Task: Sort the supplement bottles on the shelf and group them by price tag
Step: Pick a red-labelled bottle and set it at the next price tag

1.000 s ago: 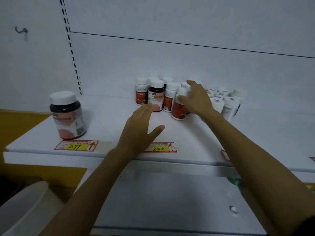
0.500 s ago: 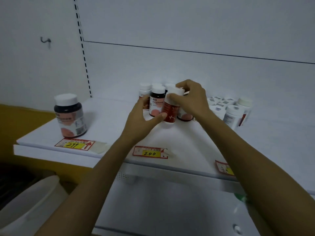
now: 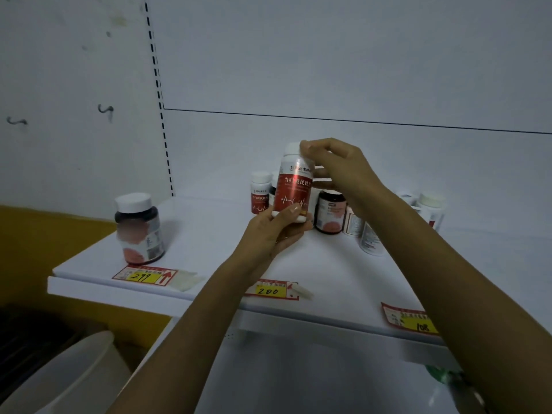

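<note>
A white bottle with a red label (image 3: 294,186) is held upright above the white shelf (image 3: 209,234). My left hand (image 3: 276,231) grips its base from below. My right hand (image 3: 337,168) pinches its white cap from the right. Behind it stand another red-label bottle (image 3: 259,192), a dark bottle with a pink label (image 3: 330,212) and several white bottles (image 3: 369,237), partly hidden by my right arm. A large dark bottle (image 3: 137,228) stands alone at the left, behind the 299 price tag (image 3: 146,276). A 200 tag (image 3: 271,290) and a 108 tag (image 3: 409,319) lie along the front edge.
A loose white label strip (image 3: 186,280) lies beside the 299 tag. A lower white shelf (image 3: 298,377) sits beneath. A pale bin (image 3: 59,380) stands at the lower left, below a yellow wall strip (image 3: 44,228). The back panel has a slotted upright (image 3: 162,115).
The red-label bottle went from standing in the group under my right hand to being lifted higher, held by both hands. My left hand moved in under its base.
</note>
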`<state>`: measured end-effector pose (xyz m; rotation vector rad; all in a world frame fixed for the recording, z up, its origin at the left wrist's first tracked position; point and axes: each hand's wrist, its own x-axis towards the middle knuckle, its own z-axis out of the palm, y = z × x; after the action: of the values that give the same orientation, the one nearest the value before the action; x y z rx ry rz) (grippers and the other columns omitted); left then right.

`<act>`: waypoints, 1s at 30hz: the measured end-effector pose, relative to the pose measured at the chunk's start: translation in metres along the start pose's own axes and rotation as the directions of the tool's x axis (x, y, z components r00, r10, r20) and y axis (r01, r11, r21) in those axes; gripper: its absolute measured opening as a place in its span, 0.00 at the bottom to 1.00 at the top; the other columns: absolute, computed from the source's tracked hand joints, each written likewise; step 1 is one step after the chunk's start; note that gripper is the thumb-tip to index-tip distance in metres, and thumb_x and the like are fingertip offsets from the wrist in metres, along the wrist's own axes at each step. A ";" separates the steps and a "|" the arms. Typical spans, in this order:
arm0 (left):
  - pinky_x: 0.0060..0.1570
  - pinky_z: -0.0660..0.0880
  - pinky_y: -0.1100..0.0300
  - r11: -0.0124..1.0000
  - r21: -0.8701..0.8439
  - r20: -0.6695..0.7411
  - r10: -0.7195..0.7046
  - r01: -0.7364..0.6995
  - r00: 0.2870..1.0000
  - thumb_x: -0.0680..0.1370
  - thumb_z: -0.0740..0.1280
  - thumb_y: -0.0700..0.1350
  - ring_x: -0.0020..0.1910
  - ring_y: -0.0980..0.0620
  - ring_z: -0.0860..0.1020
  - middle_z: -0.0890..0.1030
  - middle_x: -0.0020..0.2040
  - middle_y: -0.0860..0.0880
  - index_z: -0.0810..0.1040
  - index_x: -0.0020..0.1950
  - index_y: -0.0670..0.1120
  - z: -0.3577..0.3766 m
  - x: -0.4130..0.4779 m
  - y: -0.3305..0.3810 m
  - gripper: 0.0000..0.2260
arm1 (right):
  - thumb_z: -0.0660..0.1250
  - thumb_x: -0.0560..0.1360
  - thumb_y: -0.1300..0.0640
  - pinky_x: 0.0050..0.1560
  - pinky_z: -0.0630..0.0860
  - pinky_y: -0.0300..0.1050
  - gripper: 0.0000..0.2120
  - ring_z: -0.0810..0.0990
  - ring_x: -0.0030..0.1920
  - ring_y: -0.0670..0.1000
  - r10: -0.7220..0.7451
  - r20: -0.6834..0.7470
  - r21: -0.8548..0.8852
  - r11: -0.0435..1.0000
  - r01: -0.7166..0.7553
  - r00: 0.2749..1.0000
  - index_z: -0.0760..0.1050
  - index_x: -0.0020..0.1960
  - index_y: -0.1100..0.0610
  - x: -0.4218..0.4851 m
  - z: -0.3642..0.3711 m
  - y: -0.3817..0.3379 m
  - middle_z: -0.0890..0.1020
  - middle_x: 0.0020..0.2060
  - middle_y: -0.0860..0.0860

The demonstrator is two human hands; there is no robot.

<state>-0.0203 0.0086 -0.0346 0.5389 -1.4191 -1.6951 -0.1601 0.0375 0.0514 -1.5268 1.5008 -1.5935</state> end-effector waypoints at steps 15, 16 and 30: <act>0.47 0.79 0.65 0.962 0.270 0.013 0.033 -0.035 0.999 0.71 0.69 0.49 0.51 0.55 0.81 0.81 0.53 0.52 0.73 0.56 0.53 -0.034 -0.022 0.003 0.14 | 0.69 0.74 0.53 0.37 0.79 0.33 0.17 0.82 0.46 0.44 0.043 0.166 0.081 0.995 -0.057 0.985 0.73 0.61 0.55 -0.027 0.026 0.025 0.82 0.48 0.47; 0.47 0.78 0.67 0.935 0.349 -0.006 0.064 -0.058 0.998 0.72 0.70 0.47 0.51 0.56 0.81 0.80 0.53 0.53 0.73 0.56 0.54 -0.038 -0.025 0.004 0.14 | 0.70 0.73 0.55 0.39 0.79 0.34 0.17 0.82 0.47 0.44 0.041 0.169 0.087 0.995 -0.056 0.985 0.73 0.61 0.54 -0.030 0.029 0.028 0.82 0.48 0.47; 0.45 0.69 0.73 0.502 0.865 -0.086 0.085 0.032 0.993 0.70 0.73 0.50 0.46 0.62 0.75 0.80 0.59 0.50 0.73 0.64 0.48 -0.080 -0.030 -0.021 0.23 | 0.72 0.72 0.61 0.51 0.79 0.36 0.23 0.79 0.57 0.48 -0.029 0.190 0.087 0.996 0.012 0.981 0.69 0.64 0.57 -0.048 0.076 0.090 0.78 0.58 0.51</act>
<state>0.0507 -0.0137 -0.0813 1.1318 -2.1392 -0.7519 -0.1090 0.0257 -0.0641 -1.6019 1.3001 -1.4564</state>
